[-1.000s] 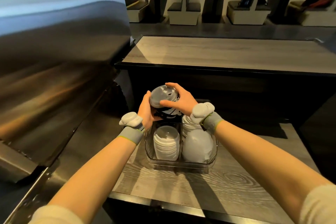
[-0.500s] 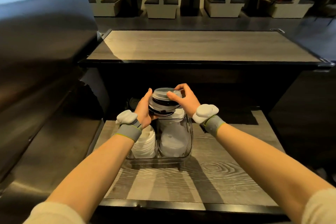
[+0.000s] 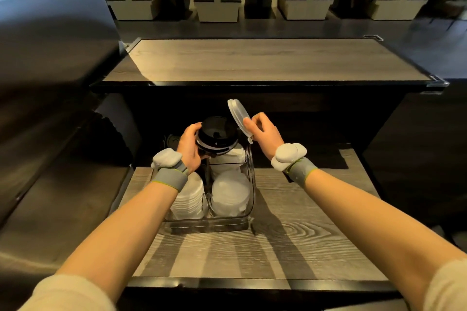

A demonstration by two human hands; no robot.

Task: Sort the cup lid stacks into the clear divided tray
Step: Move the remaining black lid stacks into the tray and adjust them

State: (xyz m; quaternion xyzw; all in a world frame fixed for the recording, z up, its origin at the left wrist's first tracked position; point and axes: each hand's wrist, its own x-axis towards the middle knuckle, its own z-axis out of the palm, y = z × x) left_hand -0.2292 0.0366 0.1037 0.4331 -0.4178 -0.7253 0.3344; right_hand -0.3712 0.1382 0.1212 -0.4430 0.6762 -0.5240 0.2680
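Note:
A clear divided tray (image 3: pixel 249 199) stands on the low wooden shelf. Its near compartments hold white lid stacks, one at the left (image 3: pixel 188 201) and one at the right (image 3: pixel 230 195); another white stack (image 3: pixel 231 159) fills the far right compartment. My left hand (image 3: pixel 189 145) grips a short stack of black lids (image 3: pixel 218 135) above the tray's far left part. My right hand (image 3: pixel 262 131) holds a single clear lid (image 3: pixel 238 115) tilted on edge, lifted off to the right of the black stack.
The wooden shelf (image 3: pixel 290 242) carries the tray; a higher counter (image 3: pixel 252 63) runs behind it. More black lids (image 3: pixel 171 140) lie in the dark gap behind the tray. A steel surface (image 3: pixel 50 184) borders the left side. Booth seats fill the background.
The clear lid sat on top of the black stack, held by both hands. Now my right hand has lifted it off and tipped it up to the right; the left keeps the black stack.

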